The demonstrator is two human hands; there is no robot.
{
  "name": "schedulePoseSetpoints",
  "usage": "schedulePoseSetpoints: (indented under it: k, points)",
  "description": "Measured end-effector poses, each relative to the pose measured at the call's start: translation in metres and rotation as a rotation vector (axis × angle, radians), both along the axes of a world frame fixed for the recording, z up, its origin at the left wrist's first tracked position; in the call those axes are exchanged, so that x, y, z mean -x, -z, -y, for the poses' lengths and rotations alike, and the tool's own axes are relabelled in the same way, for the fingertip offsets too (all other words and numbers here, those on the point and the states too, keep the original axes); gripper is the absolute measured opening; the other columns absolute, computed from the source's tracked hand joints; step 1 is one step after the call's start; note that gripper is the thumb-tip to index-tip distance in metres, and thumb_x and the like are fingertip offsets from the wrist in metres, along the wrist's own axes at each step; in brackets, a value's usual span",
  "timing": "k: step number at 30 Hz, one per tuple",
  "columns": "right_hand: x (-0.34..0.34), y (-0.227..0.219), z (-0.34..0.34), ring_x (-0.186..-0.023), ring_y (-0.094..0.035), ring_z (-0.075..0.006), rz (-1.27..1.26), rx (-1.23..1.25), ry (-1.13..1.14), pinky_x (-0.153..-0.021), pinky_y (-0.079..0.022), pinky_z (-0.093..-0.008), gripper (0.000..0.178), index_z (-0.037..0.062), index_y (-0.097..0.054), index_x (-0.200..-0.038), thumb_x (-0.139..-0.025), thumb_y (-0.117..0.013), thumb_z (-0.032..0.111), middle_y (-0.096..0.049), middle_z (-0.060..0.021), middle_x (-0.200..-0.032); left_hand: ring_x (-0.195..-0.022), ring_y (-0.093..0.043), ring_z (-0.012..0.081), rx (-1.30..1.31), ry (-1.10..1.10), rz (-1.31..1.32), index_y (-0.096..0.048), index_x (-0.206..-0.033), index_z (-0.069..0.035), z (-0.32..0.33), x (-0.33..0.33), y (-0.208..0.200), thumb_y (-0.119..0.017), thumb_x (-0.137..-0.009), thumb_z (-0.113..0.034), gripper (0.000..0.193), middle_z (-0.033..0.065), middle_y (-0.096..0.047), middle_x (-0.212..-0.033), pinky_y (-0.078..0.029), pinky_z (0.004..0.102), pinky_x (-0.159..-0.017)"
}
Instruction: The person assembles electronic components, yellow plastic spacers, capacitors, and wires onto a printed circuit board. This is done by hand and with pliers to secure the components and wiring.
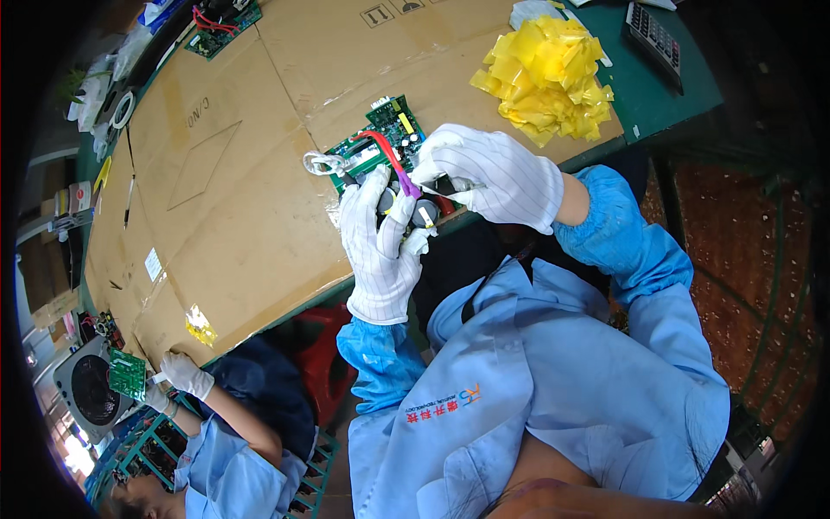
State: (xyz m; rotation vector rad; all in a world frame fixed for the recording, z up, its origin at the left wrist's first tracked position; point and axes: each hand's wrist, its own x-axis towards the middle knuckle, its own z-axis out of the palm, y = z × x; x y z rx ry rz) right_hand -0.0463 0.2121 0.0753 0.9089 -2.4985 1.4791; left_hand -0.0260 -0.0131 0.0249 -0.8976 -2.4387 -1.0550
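Circuit board [410,141] lies left of the yellow film heap [549,78], the left hand's [380,246] fingers holding its near side, the right hand's [497,177] fingers narrowed beside the purple sleeve [406,183], their grip impossible to tell. Tugging could strain the red wires' [385,143] joints. Counted: one board in hand, one sleeve, one white cable [322,163], two grey capacitors [424,214], one heap.

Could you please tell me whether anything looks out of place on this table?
Perhaps one thing: a shiny yellow scrap lies on the cardboard, well apart from the yellow heap. The circuit board being handled shows no obvious damage, though partly hidden.
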Motion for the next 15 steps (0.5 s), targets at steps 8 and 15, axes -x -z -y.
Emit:
schedulePoseSetpoints:
  k: [8, 15]
  points:
    - [-0.0011, -0.0052, -0.0049, -0.089, -0.063, -0.0317, -0.224, -0.248, 0.068, -0.068, -0.054, -0.0385, 0.036, 0.009, -0.06, -0.111, -0.076, -0.067, 0.007, -0.06, -0.012, -0.099, -0.129, -0.051, 0.0403, -0.049, 0.008, 0.005, -0.064, -0.127, -0.016, -0.0009, 0.0009, 0.0028, -0.079, -0.073, -0.027, 0.057, 0.0202, -0.054, -0.14, -0.038, 0.0554, -0.109]
    - [0.0052, 0.0014, -0.0066, -0.086, -0.063, -0.0318, -0.164, -0.133, 0.066, -0.07, -0.052, -0.0384, 0.041, 0.0091, -0.065, -0.108, -0.068, -0.062, -0.001, -0.062, -0.0117, -0.096, -0.125, -0.055, 0.0433, -0.02, -0.003, -0.013, -0.068, -0.119, -0.013, -0.0022, 0.0028, -0.0021, -0.077, -0.08, -0.026, 0.042, 0.0201, -0.057, -0.137, -0.044, 0.0512, -0.103]
